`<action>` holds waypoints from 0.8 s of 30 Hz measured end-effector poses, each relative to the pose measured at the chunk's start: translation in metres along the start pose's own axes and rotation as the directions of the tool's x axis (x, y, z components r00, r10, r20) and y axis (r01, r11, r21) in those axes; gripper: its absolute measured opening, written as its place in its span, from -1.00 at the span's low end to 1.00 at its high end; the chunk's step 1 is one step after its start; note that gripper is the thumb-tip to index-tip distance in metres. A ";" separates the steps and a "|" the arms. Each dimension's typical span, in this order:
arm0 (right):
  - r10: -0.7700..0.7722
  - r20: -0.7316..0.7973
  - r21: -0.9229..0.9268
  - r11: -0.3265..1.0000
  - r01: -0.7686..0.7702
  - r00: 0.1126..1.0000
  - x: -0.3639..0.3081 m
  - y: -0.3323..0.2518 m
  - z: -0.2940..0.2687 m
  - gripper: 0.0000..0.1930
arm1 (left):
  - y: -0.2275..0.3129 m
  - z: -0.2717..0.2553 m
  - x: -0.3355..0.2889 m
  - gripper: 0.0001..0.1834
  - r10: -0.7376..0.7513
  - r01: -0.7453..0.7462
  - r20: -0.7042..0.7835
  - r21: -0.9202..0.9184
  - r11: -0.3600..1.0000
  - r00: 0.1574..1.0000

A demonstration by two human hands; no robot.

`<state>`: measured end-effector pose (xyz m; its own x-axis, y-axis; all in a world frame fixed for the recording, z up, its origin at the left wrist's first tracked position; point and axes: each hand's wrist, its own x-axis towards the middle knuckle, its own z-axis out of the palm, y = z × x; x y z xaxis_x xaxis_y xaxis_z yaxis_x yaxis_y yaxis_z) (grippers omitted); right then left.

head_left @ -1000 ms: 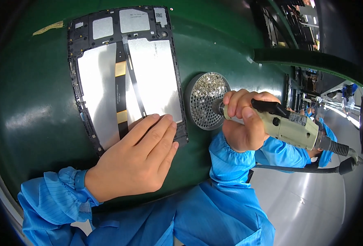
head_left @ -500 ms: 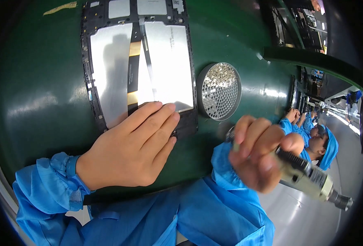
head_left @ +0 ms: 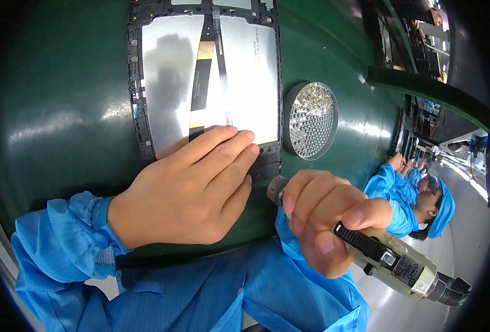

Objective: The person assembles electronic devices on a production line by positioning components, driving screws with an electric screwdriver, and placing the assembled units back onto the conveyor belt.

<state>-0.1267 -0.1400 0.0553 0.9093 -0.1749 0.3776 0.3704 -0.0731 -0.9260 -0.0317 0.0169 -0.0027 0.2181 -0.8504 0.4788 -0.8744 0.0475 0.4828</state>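
Note:
An opened tablet chassis (head_left: 264, 160) lies on the bench with two large silver battery cells (head_left: 250, 72) exposed. Black flex cables (head_left: 202, 83) with gold patches run between the cells. Across its near end rests my left hand (head_left: 192, 188), fingers stretched out and flat, holding nothing. My right hand (head_left: 328, 216) is wrapped round a beige electric screwdriver (head_left: 402, 263), raised at the bench's near edge. The knurled collar (head_left: 277, 189) of its front end points left toward the chassis corner; I cannot make out a bit. My right thumb lies near the black lever.
Right of the chassis stands a round grey dish (head_left: 311, 120) with a perforated plate and many small screws. A dark green rail (head_left: 430, 91) crosses at the right. Farther right, a co-worker in a blue cap (head_left: 441, 207) sits along the same green bench (head_left: 62, 66).
My right hand has brought the screwdriver left, closer to the chassis's near right corner. The chassis and dish sit farther right and higher in the picture; my left hand stays flat on the chassis.

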 end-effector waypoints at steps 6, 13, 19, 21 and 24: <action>0.004 0.027 -0.017 1.000 -0.003 1.000 0.001 -0.001 0.007 -0.67 | 0.002 -0.005 -0.004 -0.90 -0.014 0.014 0.005 -0.006 1.000 1.000; -0.025 0.042 -0.047 0.999 0.027 0.999 0.003 0.001 0.010 -0.66 | 0.002 -0.005 -0.003 -0.91 -0.030 0.030 -0.013 -0.006 1.000 0.999; -0.035 0.123 -0.034 0.999 0.039 0.992 0.007 0.003 0.004 -0.66 | 0.002 -0.005 -0.002 -0.91 -0.026 0.026 -0.021 -0.008 1.000 0.999; -0.034 0.109 -0.026 0.999 0.037 0.993 0.006 0.004 0.002 -0.66 | 0.002 -0.004 0.000 -0.91 -0.025 0.025 -0.021 -0.008 1.000 0.999; -0.030 0.095 0.000 1.000 0.031 0.995 0.005 0.004 0.001 -0.66 | 0.003 -0.004 0.000 -0.90 -0.010 0.010 0.019 0.023 1.000 1.000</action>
<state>-0.1207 -0.1398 0.0537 0.9115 -0.0785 0.4037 0.3981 -0.0781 -0.9140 -0.0325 0.0191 0.0013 0.2187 -0.8605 0.4601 -0.8820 0.0274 0.4705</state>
